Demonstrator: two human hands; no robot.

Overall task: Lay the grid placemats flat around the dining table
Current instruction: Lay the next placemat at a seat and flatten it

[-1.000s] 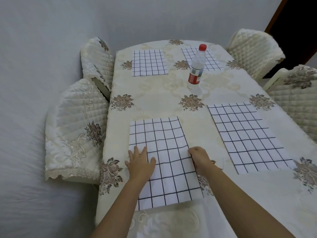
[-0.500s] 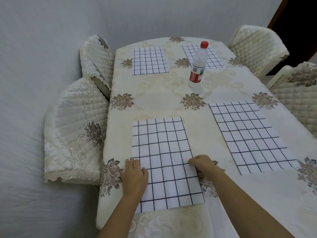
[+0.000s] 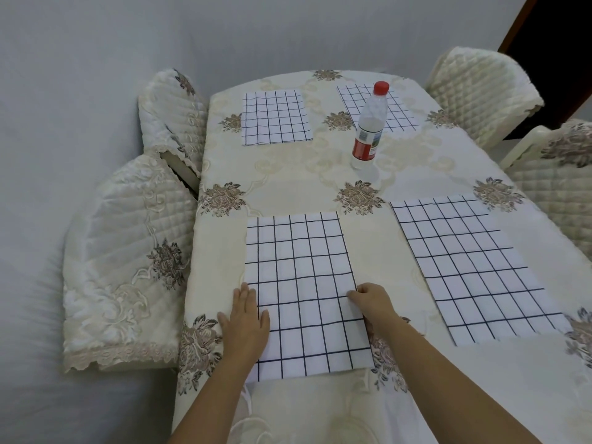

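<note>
Several white placemats with a black grid lie flat on the dining table (image 3: 298,177). The nearest placemat (image 3: 301,277) is in front of me at the table's near left. My left hand (image 3: 245,318) rests flat on its left edge with straight fingers. My right hand (image 3: 371,302) pinches its right edge, thumb on top and fingers curled. A second placemat (image 3: 474,270) lies at the near right. Two more are at the far end: one far left (image 3: 275,116) and one far right (image 3: 400,107), partly hidden by a bottle.
A clear plastic bottle (image 3: 368,129) with a red cap stands upright past the table's middle. Quilted cream chairs stand close on the left (image 3: 128,251) (image 3: 169,110) and on the right (image 3: 480,91) (image 3: 560,174). A dark doorway is at the top right.
My left hand slid from the placemat's surface out to its left edge and nearer to me. My right hand stayed on the right edge. The placemat now lies straighter.
</note>
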